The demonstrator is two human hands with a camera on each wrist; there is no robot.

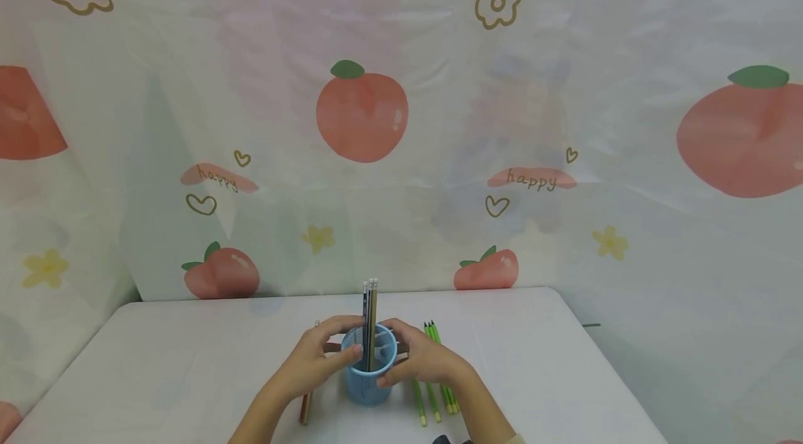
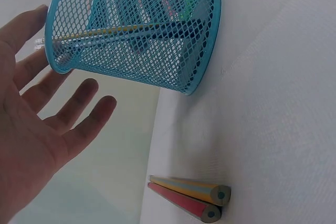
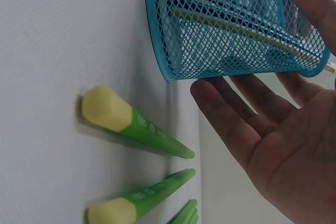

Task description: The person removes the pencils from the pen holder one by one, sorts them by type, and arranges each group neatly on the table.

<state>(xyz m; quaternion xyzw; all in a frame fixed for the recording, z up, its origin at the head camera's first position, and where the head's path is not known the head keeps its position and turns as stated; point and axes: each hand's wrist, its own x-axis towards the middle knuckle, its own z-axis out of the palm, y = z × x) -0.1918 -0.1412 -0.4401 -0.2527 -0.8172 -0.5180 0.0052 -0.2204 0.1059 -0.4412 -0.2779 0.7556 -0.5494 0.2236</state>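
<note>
A light-blue mesh pencil cup (image 1: 369, 392) stands upright between both hands. Several dark pencils and a gold one (image 1: 370, 304) rise from it, white eraser ends up. My left hand (image 1: 314, 360) holds the cup's left side near the rim, thumb in front and fingers behind; its lower fingers spread apart from the mesh in the left wrist view. From the right, my right hand (image 1: 433, 360) holds the cup, thumb across the near side and fingers round the back. In the right wrist view, one fingertip (image 3: 202, 90) lies right at the mesh wall.
Several green pencils (image 1: 419, 406) with pale yellow ends lie right of the cup, partly under the right hand. A red pencil (image 2: 181, 203) and a yellow one (image 2: 189, 186) lie at its left. A white table (image 1: 188, 360) meets a fruit-printed curtain (image 1: 389, 235). Something dark (image 1: 442, 440) shows at the bottom edge.
</note>
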